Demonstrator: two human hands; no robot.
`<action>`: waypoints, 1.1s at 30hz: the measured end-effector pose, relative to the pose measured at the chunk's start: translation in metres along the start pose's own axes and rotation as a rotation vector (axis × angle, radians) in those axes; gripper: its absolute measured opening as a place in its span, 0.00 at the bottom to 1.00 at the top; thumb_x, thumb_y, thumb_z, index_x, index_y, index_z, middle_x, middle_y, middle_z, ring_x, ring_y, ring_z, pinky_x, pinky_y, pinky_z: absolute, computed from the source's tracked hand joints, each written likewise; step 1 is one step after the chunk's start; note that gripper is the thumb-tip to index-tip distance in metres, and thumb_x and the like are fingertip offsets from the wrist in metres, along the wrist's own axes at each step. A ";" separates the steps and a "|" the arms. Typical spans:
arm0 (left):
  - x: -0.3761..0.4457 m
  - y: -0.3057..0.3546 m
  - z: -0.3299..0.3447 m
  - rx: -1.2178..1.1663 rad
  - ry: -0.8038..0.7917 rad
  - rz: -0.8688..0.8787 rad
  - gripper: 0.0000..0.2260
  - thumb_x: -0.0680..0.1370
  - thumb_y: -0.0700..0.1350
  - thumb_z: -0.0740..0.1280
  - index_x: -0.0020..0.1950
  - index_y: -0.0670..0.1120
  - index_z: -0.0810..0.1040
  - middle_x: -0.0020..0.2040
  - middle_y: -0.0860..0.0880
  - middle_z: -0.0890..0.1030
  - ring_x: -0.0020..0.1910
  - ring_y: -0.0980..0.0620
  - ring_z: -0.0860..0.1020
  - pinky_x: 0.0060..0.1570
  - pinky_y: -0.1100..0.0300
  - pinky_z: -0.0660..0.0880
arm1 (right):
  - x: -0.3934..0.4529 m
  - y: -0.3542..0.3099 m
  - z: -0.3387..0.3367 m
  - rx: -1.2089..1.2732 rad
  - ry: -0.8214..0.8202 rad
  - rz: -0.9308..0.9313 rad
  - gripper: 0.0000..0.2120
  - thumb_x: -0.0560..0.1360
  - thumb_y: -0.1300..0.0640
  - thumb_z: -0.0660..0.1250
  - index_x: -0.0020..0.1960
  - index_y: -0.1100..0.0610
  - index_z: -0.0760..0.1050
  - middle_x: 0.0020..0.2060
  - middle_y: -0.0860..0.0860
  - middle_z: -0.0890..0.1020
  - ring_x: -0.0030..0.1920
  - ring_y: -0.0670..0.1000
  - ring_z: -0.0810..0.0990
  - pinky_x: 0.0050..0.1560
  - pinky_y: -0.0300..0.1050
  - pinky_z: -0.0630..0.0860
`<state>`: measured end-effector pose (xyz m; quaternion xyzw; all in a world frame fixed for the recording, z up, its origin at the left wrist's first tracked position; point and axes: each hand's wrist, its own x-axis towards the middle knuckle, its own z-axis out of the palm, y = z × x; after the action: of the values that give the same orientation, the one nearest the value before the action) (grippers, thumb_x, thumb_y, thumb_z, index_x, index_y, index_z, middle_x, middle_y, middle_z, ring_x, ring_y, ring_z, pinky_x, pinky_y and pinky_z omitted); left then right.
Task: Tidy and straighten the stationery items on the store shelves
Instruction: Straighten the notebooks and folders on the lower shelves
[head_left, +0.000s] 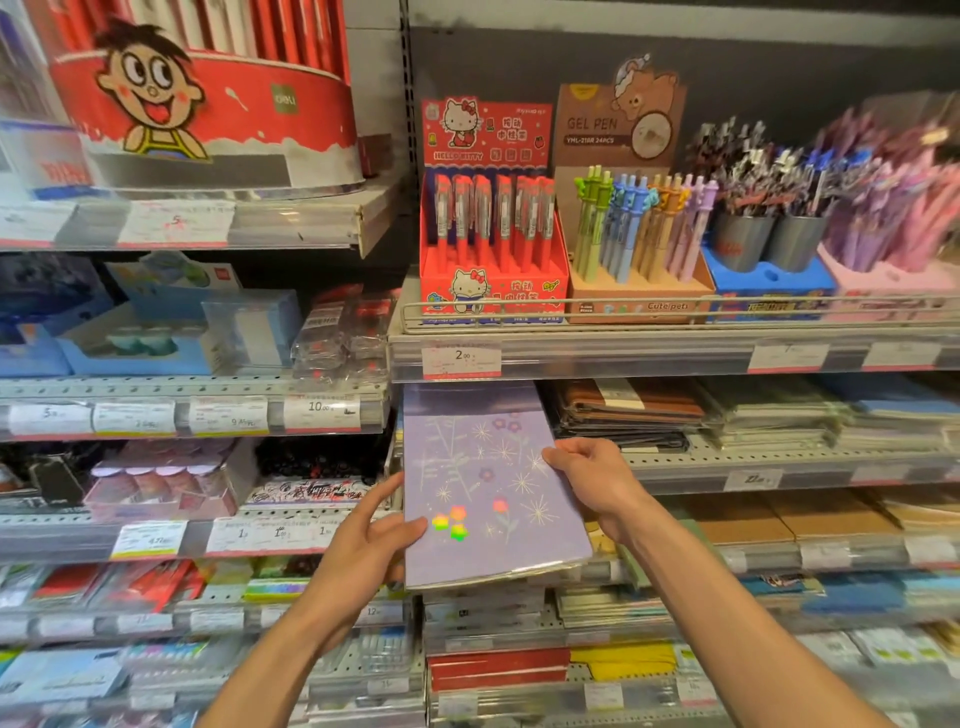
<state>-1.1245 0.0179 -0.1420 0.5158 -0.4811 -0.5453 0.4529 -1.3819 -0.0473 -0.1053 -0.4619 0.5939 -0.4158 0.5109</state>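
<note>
A stack of purple notebooks (483, 483) with flower and starburst patterns is tilted, its far end under the pen shelf and its near end sticking out past the shelf front. My left hand (371, 540) holds its lower left edge, thumb on the cover and fingers underneath. My right hand (592, 478) grips its right edge, thumb on top.
Above sits a shelf (623, 353) with a red Hello Kitty pen box (488, 244), a brown gel pen box (639, 234) and cups of pens (769, 234). Brown notebooks (628, 410) lie stacked to the right. Shelves on the left carry boxed and bagged goods (171, 332).
</note>
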 end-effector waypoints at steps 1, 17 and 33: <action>0.001 0.001 0.001 -0.025 0.014 0.010 0.24 0.79 0.39 0.67 0.72 0.56 0.67 0.54 0.45 0.86 0.53 0.39 0.82 0.58 0.33 0.73 | -0.001 -0.001 0.000 0.029 0.003 0.003 0.07 0.79 0.57 0.68 0.52 0.60 0.80 0.42 0.55 0.86 0.41 0.52 0.85 0.42 0.46 0.79; 0.031 0.025 0.027 -0.021 0.179 0.105 0.22 0.82 0.47 0.64 0.76 0.50 0.66 0.70 0.50 0.75 0.65 0.50 0.76 0.66 0.47 0.74 | -0.015 0.012 -0.007 0.370 -0.081 0.096 0.22 0.78 0.66 0.67 0.70 0.60 0.68 0.57 0.57 0.83 0.50 0.53 0.86 0.42 0.45 0.83; 0.049 0.004 0.000 1.208 0.161 0.835 0.21 0.82 0.58 0.59 0.71 0.48 0.75 0.71 0.52 0.74 0.72 0.52 0.70 0.67 0.50 0.72 | -0.027 0.020 -0.012 -0.770 0.050 -0.496 0.30 0.75 0.38 0.67 0.75 0.45 0.66 0.74 0.45 0.65 0.74 0.46 0.63 0.74 0.48 0.63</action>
<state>-1.1277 -0.0309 -0.1444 0.4874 -0.8191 0.0719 0.2938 -1.3951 -0.0158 -0.1172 -0.7362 0.5887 -0.2857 0.1727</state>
